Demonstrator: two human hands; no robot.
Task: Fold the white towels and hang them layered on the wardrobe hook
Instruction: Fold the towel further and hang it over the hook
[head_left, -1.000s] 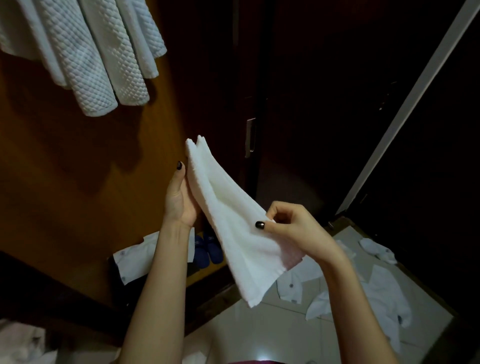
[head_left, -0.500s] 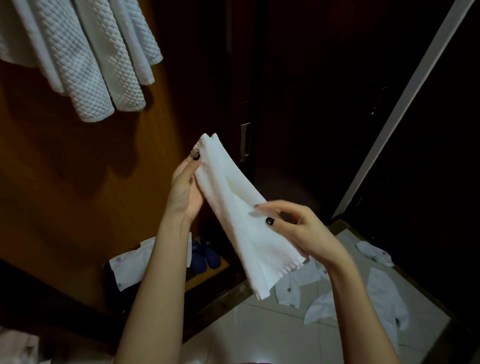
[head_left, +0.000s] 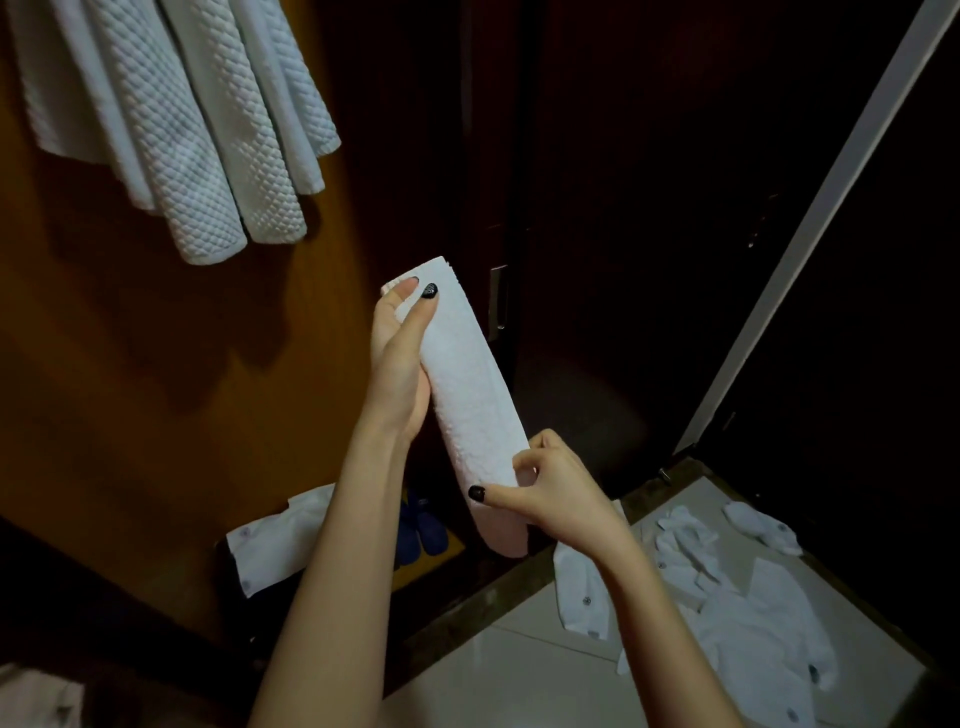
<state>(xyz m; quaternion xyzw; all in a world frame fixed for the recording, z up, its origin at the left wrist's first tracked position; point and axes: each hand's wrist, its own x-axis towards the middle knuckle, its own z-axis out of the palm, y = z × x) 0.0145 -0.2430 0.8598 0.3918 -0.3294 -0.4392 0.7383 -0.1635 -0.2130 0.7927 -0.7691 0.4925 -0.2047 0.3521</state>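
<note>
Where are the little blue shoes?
In the head view, the blue shoes sit low, just left of centre, at the bottom of the wardrobe, between the white shirt and the lower end of the folded towel.

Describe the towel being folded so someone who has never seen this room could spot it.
Find the orange-brown wardrobe panel, with waffle-textured towels hanging at its top left. Below and right of them, the left hand and right hand hold a narrow folded towel slanting in mid-air. Unlike its neighbours, it is plain-textured and held, not hung.
</note>
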